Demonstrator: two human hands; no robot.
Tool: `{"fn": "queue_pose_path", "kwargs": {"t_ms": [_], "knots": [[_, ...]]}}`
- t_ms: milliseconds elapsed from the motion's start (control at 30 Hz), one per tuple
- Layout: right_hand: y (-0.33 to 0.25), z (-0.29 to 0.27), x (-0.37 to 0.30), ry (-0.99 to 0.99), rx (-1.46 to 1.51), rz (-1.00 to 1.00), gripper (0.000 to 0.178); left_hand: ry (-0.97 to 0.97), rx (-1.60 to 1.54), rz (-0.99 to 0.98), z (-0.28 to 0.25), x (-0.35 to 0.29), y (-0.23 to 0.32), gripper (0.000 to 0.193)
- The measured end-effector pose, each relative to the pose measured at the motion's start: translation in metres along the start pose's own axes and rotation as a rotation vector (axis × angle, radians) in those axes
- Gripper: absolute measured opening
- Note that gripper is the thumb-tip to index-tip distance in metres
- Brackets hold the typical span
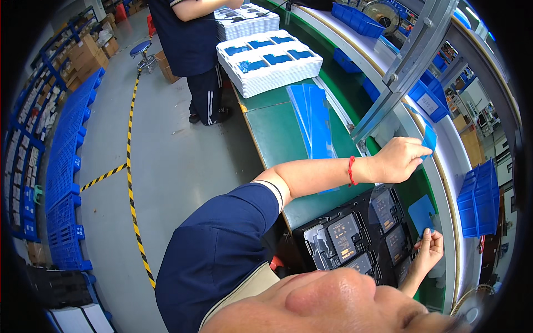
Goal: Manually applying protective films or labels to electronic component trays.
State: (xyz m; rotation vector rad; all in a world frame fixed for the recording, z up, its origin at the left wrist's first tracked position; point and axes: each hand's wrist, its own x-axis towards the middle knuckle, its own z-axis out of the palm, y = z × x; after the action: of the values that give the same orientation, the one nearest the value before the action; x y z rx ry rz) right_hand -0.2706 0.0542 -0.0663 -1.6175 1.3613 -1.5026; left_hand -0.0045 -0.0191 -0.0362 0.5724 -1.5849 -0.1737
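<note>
My left hand point(401, 160), a red cord bracelet at its wrist, is closed on a thin blue film strip point(429, 137) near the metal upright. Lower right, my right hand point(430, 250) pinches the lower edge of a blue film piece point(421, 212) between thumb and fingers. Beside both hands lies a black tray point(375, 238) holding several flat black battery-like packs point(344, 236). Long blue film sheets point(311, 122) are fanned out on the green bench top point(266, 125), beyond my left forearm.
White foam trays point(272, 72) with blue-covered parts stand stacked farther along the bench, a person point(186, 55) beside them. A metal upright point(397, 77) rises right of the film sheets. Blue bins point(478, 200) line the right side. Blue pallets point(64, 183) stand left of the striped floor tape.
</note>
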Motion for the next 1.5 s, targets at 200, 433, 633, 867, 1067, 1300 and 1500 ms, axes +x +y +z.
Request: {"fn": "queue_pose_path", "kwargs": {"t_ms": [200, 433, 633, 867, 1067, 1300, 1500], "knots": [[-0.008, -0.004, -0.007, 0.026, -0.013, 0.008, 0.011, 0.009, -0.031, 0.023, 0.003, -0.001, 0.006, 0.025], [-0.017, -0.014, -0.001, 0.212, 0.042, 0.050, 0.013, -0.037, 0.042, -0.009, -0.012, 0.002, -0.006, 0.022], [-0.030, -0.063, -0.032, 0.275, 0.107, 0.196, 0.013, -0.099, 0.018, -0.004, -0.015, 0.008, -0.006, 0.029], [-0.016, -0.095, -0.083, 0.227, 0.028, 0.520, 0.016, -0.075, -0.024, -0.110, -0.004, 0.003, 0.002, 0.029], [-0.003, -0.099, -0.093, 0.176, -0.028, 0.588, 0.018, -0.061, -0.095, -0.181, -0.012, 0.000, 0.001, 0.029], [-0.004, -0.101, -0.094, 0.168, 0.044, 0.604, 0.018, -0.071, -0.069, -0.149, -0.009, 0.002, -0.004, 0.028], [-0.003, -0.102, -0.093, 0.146, 0.029, 0.584, 0.016, -0.100, -0.061, -0.173, -0.007, 0.002, -0.001, 0.028]]}}
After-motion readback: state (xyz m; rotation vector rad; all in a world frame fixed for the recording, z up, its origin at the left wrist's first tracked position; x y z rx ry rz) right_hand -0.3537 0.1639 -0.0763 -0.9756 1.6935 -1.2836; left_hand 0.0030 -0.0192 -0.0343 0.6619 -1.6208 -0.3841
